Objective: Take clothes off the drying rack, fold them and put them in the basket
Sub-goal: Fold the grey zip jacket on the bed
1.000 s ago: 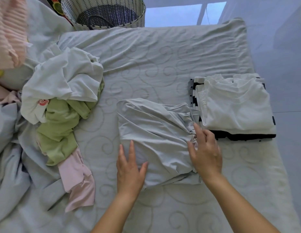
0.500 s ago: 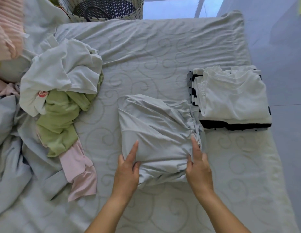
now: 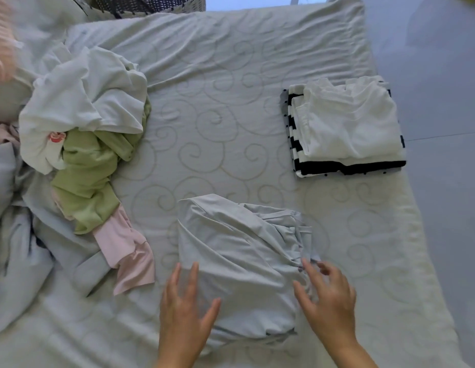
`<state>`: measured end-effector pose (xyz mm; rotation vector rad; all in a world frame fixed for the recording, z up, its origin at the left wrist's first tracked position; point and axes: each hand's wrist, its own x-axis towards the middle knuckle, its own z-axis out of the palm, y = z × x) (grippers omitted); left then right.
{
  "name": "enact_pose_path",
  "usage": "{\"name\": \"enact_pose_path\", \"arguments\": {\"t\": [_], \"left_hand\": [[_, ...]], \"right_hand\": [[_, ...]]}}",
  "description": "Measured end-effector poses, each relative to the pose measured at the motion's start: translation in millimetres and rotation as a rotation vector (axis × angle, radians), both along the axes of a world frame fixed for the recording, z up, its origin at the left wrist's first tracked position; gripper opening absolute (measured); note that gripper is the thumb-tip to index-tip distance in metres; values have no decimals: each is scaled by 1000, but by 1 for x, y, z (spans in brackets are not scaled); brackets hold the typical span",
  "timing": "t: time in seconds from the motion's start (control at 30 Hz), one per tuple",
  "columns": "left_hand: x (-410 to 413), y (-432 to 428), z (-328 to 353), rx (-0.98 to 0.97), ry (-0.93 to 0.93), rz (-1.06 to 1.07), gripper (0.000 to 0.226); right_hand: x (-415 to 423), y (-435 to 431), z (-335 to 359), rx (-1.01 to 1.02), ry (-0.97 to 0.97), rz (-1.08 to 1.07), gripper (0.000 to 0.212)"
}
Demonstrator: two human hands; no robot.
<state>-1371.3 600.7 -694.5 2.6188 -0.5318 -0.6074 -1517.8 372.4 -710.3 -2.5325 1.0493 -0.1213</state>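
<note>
Both hands are flat and spread, fingers open, gripping nothing. The left hand point(image 3: 184, 312) lies over the near-left corner of the folded grey garment point(image 3: 239, 261), and the right hand point(image 3: 328, 304) rests at its near-right side, fingertips among the bunched folds there; whether the palms press down or only hover is unclear because of blur.

The grey garment sits between and just beyond the two hands on the bed sheet point(image 3: 231, 102). It is a rough rectangle, long axis running from the hands away toward the far side of the bed, slightly tilted so its far-left corner points away and left. Its left edge is straight; its right edge is crumpled and uneven.

Beyond the right hand, well apart from the grey garment, a folded white top point(image 3: 350, 123) lies on a black-and-white striped garment point(image 3: 297, 144), close to the bed's right edge, with floor point(image 3: 443, 181) past it. Left of the left hand sits a loose heap point(image 3: 82, 123) of white, green and pink clothes, its pink end near the garment's left edge. Bare sheet stretches between hands and the basket point(image 3: 151, 6), far beyond the left hand at the frame's top
</note>
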Motion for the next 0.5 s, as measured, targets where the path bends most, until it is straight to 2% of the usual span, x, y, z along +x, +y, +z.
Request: {"name": "enact_pose_path", "arguments": {"t": [0.1, 0.17, 0.23, 0.33, 0.4, 0.5], "left_hand": [[20, -41, 0, 27, -102, -157, 77], [27, -68, -5, 98, -126, -258, 81], [27, -86, -14, 207, -140, -367, 89], [20, -88, -30, 311, -168, -514, 99], [16, -81, -38, 322, -181, -575, 107], [15, -76, -42, 299, -207, -604, 111]], "right_hand": [[43, -23, -6, 10, -130, 104, 41], [70, -31, -14, 24, -138, 181, 39], [91, -38, -23, 3, -73, 176, 34], [108, -56, -35, -3, 133, 189, 19], [111, -72, -38, -56, 171, 119, 16], [107, -84, -37, -48, 114, -101, 17]]}}
